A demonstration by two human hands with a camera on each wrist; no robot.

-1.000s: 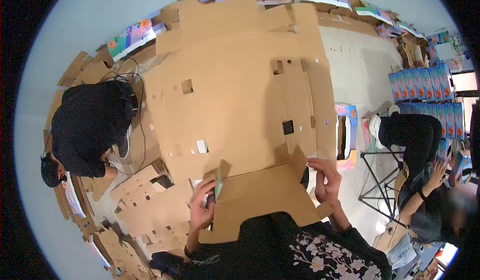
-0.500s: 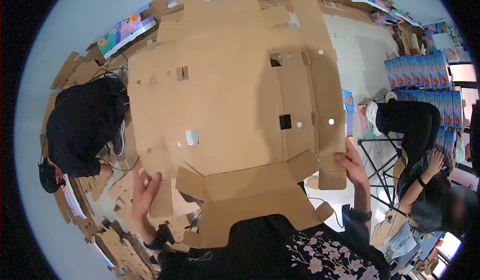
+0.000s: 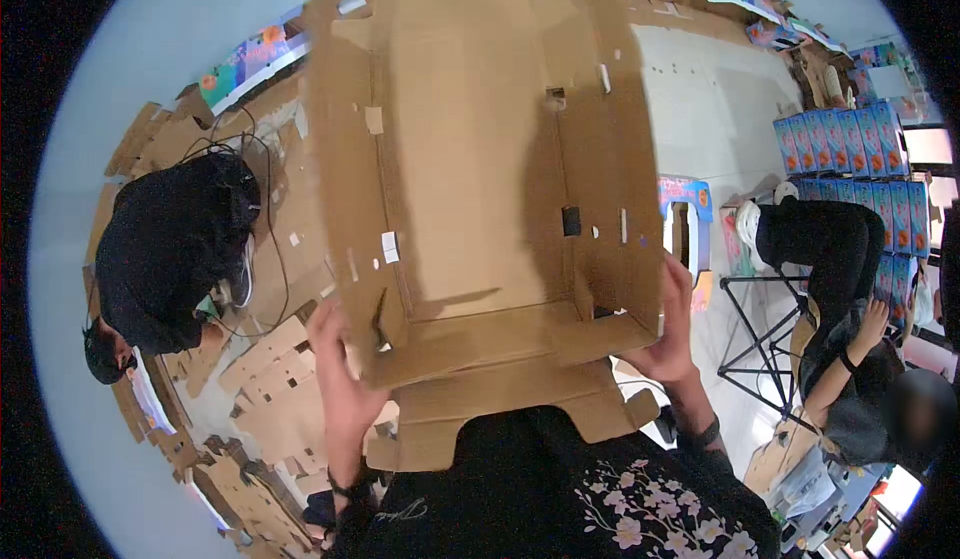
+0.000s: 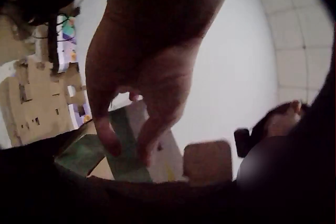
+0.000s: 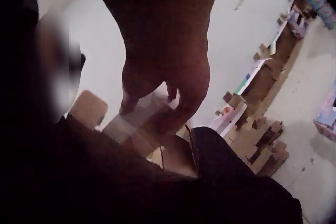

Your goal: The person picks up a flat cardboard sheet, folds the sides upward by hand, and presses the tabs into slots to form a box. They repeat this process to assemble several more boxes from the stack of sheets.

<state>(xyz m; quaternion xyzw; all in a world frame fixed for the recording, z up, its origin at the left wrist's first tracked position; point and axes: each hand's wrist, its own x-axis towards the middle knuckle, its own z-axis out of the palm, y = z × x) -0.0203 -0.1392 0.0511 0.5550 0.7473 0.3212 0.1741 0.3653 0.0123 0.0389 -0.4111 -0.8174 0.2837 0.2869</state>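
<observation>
A brown cardboard box [image 3: 455, 159] with raised side walls lies in front of me, its plain inside facing up. At its near left corner my left hand [image 3: 342, 371] grips the outside of the wall. My right hand [image 3: 672, 344] holds the near right corner in the same way. A notched flap [image 3: 512, 394] folds out from the near end, toward my torso. Seen from the left wrist, the thumb and fingers lie on a green and white printed panel [image 4: 131, 145]. The right wrist view is dark, with the fingers over a pale panel [image 5: 139, 121].
To the left a person in black [image 3: 180, 249] bends down near a black cable [image 3: 285, 259]. Stacked cardboard sheets [image 3: 275, 379] lie left of me. Another seated person [image 3: 840, 389], a black folding stand [image 3: 755, 334] and rows of blue boxes [image 3: 840, 144] are at the right.
The long side panels, flat before, now stand up as walls. Both hands first moved outward to the side panels, then came inward with them. The near end wall has risen too.
</observation>
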